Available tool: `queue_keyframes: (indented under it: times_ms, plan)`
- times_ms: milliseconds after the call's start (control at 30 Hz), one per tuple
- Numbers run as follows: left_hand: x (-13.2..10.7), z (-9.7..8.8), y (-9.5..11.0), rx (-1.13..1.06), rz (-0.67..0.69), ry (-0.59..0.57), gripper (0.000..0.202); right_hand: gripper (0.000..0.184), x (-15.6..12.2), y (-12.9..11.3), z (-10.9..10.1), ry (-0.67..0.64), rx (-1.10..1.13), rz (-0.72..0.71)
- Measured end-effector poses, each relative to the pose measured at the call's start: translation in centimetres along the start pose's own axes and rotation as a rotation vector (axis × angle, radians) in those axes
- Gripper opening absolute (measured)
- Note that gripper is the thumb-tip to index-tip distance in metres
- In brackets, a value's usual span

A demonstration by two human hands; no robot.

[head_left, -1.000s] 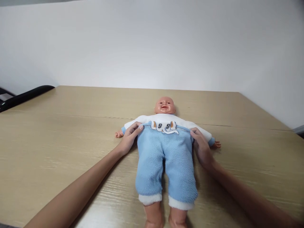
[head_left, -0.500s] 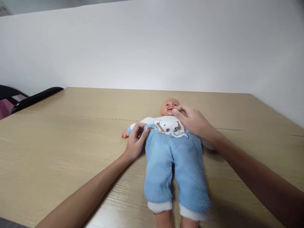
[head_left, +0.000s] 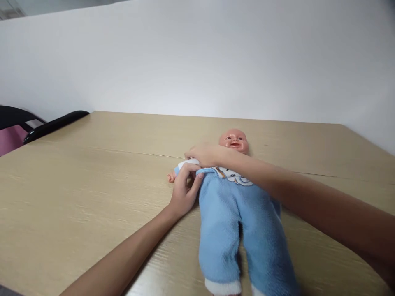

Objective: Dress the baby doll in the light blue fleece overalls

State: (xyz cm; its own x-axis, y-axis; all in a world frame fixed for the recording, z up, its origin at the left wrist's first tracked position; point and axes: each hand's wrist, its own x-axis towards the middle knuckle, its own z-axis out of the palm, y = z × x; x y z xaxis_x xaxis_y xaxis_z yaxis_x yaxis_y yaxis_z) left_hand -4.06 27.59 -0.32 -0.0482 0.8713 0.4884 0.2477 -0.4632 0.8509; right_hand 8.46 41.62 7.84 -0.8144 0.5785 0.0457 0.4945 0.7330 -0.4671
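A baby doll [head_left: 233, 141] lies on its back on a light wooden table [head_left: 92, 185], head away from me. It wears a white top and fluffy blue trousers [head_left: 240, 222] with white cuffs. My left hand [head_left: 184, 190] pinches the trousers' waistband at the doll's left-hand side, fingers closed on the blue edge. My right hand [head_left: 202, 154] has reached across the doll's chest to the same side and rests on the white sleeve by the shoulder, fingers curled; what it grips is hidden. My right forearm covers much of the elephant patch on the chest.
A white wall rises behind the table. At the far left a black chair arm [head_left: 55, 121] and something pink [head_left: 10, 139] show beyond the table's edge. A seam runs across the tabletop behind the doll.
My right hand left the waistband on the right, passed the doll's face and crossed over to the left shoulder. My left hand kept its pinch on the waistband. The view shifted left.
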Motion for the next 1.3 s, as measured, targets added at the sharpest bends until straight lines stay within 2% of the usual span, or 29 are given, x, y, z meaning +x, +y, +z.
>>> queue_keyframes:
  times_ms: [133,200,333,467,567,633,700,767,833,900,933,1033,1133,1300]
  plan:
    - [-0.1,0.0,0.3,0.016,0.057,0.007,0.012,0.014,-2.7,0.5,-1.5,0.180,-0.025,0.002]
    - [-0.2,0.0,0.2,0.090,0.159,0.022,0.008,0.020,-4.0,1.4,-2.3,0.236,0.018,0.012]
    - [-0.6,0.0,-0.5,0.252,0.430,0.133,0.009,0.041,-5.4,3.6,-2.5,0.201,0.201,-0.016]
    - [-0.9,0.3,-1.5,0.147,0.493,0.096,0.014,0.052,-5.5,4.1,-1.5,0.179,0.202,-0.053]
    - [-0.7,0.5,-1.8,-0.028,0.387,0.086,0.013,0.047,-5.6,3.3,-1.0,0.203,0.195,-0.082]
    - [-0.5,0.7,-1.8,-0.116,0.243,0.128,0.014,0.038,-6.1,2.5,-1.1,0.245,0.200,-0.085]
    - [-0.2,0.9,-1.6,-0.184,0.081,0.173,0.016,0.030,-6.9,1.6,-1.5,0.275,0.227,-0.021]
    - [0.0,1.1,-1.5,-0.280,-0.073,0.187,0.022,0.026,-7.9,0.8,-2.0,0.236,0.260,0.111]
    - [0.1,1.4,-1.5,-0.396,-0.216,0.192,0.026,0.027,-8.9,0.1,-2.3,0.121,0.245,0.212]
    - [0.1,1.7,-1.6,-0.501,-0.336,0.201,0.031,0.039,-9.7,-0.3,-2.2,0.046,0.178,0.231]
    - [0.0,1.8,-1.7,-0.542,-0.386,0.216,0.034,0.042,-9.9,-0.4,-1.9,0.055,0.146,0.226]
    - [0.1,2.0,-2.1,-0.656,-0.508,0.259,0.045,0.037,-10.0,0.2,-0.7,0.205,0.138,0.233]
    - [0.5,2.0,-2.7,-0.730,-0.603,0.251,0.054,0.031,-9.8,1.2,0.5,0.316,0.240,0.217]
    - [1.8,2.1,-3.5,-0.719,-0.623,0.175,0.056,0.034,-10.2,2.3,1.5,0.393,0.404,0.148]
